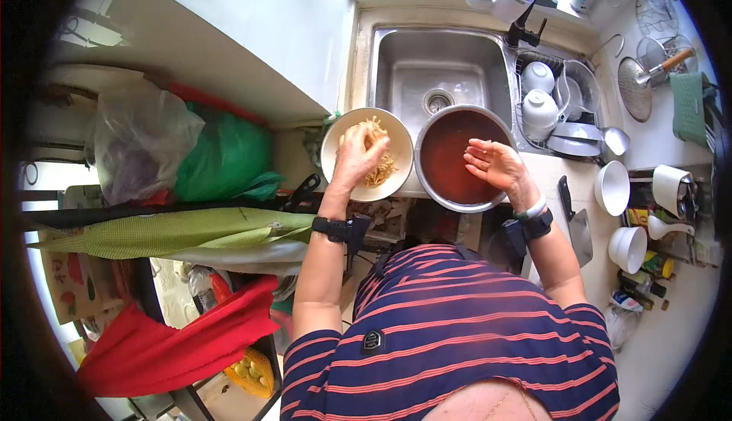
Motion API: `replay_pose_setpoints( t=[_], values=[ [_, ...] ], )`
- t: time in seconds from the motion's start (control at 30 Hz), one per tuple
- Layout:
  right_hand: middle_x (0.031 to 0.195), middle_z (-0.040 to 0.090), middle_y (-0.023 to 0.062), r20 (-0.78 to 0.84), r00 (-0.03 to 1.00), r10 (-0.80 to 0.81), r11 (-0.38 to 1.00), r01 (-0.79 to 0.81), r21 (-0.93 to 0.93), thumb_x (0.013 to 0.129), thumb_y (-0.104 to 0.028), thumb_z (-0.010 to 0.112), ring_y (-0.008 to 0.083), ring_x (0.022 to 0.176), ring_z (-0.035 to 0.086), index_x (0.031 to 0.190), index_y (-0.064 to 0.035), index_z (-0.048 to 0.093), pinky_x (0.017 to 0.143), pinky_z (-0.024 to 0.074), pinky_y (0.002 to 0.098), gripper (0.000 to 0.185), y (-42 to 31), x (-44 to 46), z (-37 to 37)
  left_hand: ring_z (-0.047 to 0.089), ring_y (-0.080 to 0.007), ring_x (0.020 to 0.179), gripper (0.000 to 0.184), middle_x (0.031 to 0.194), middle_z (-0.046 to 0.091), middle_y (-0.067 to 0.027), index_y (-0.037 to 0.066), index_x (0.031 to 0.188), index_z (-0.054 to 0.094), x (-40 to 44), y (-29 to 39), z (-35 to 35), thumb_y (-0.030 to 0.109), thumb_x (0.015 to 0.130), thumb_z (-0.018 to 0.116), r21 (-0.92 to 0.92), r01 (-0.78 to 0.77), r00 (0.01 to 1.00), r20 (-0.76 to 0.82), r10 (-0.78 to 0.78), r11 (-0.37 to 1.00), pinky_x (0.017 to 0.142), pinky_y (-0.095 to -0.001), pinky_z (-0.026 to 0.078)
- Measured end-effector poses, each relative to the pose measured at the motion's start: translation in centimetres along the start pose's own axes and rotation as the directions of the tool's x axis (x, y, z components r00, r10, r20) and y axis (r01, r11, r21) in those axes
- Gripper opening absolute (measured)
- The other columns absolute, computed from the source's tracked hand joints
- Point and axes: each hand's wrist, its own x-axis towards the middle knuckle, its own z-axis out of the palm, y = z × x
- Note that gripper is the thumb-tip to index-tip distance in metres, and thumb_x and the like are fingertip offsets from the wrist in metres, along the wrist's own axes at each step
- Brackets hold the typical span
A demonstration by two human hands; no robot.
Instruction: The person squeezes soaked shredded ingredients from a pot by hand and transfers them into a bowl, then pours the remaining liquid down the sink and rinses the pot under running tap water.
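Note:
A cream bowl holds pale, thin strips. Over that bowl, my left hand has its fingers curled round a bunch of the same strips. Beside it stands a round metal basin with reddish-brown liquid in it. My right hand is above the basin's right side, palm turned up and fingers apart, holding nothing.
Behind the bowls is a steel sink with a black faucet. A dish rack with white bowls stands right of it. A cleaver and white bowls lie on the right counter. Green cloth hangs at left.

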Motion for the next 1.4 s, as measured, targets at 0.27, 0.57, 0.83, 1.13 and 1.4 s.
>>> replay_pose_setpoints(
  t=[0.27,0.57,0.83,1.13,1.4],
  values=[
    [0.099,0.060,0.0095,-0.026,0.990,-0.139,0.968,0.130,-0.214,0.084,-0.018,0.056,0.0215,0.097,0.056,0.108,-0.0047,0.060,0.089,0.0438,0.0360,0.027,-0.3,-0.9,0.6,0.052,-0.0327,0.095,0.022,0.101,0.061,-0.0122,0.012,0.097,0.067,-1.8,-2.9,0.2,0.015,0.077,0.061,0.256,-0.133,0.986,0.134,0.101,0.957,0.084,-0.0453,0.043],
    [0.104,0.057,0.0190,0.245,0.788,-0.565,-0.071,0.250,-0.966,0.077,-0.006,0.058,0.0298,0.098,0.057,0.108,-0.0005,0.059,0.088,0.0453,0.0362,0.032,0.7,0.0,0.5,0.058,-0.0275,0.085,0.015,0.088,0.062,-0.0125,0.003,0.089,0.064,-1.8,2.3,-0.8,0.013,0.079,0.065,0.072,-0.213,0.964,-0.145,0.221,0.974,0.079,-0.0363,0.046],
    [0.103,0.053,0.0190,0.420,0.748,-0.513,-0.521,0.118,-0.846,0.075,-0.006,0.058,0.0358,0.098,0.053,0.109,-0.0002,0.054,0.084,0.0463,0.0431,0.034,0.8,0.7,-0.2,0.060,-0.0331,0.078,0.017,0.086,0.061,-0.0188,0.001,0.084,0.061,1.1,9.2,6.2,0.017,0.079,0.060,-0.239,-0.275,0.937,0.151,0.315,0.931,0.071,-0.0390,0.048],
    [0.118,0.050,0.0225,0.441,0.804,-0.398,-0.706,0.038,-0.707,0.077,-0.008,0.052,0.0358,0.099,0.053,0.114,0.0017,0.052,0.084,0.0452,0.0441,0.038,1.0,1.7,-1.0,0.054,-0.0358,0.095,0.024,0.097,0.055,-0.0185,0.002,0.099,0.057,1.6,9.0,14.2,0.008,0.076,0.055,0.145,-0.303,0.946,0.163,0.280,0.942,0.077,-0.0461,0.046],
    [0.123,0.048,0.0225,0.248,0.936,-0.251,-0.791,-0.050,-0.609,0.075,-0.015,0.057,0.0357,0.108,0.050,0.121,0.0015,0.047,0.088,0.0436,0.0432,0.050,1.3,4.6,-2.8,0.050,-0.0354,0.105,0.034,0.106,0.054,-0.0189,0.001,0.108,0.057,3.5,8.7,15.2,0.006,0.075,0.054,0.363,-0.381,0.887,0.402,0.226,0.850,0.086,-0.0473,0.045]
  ],
)
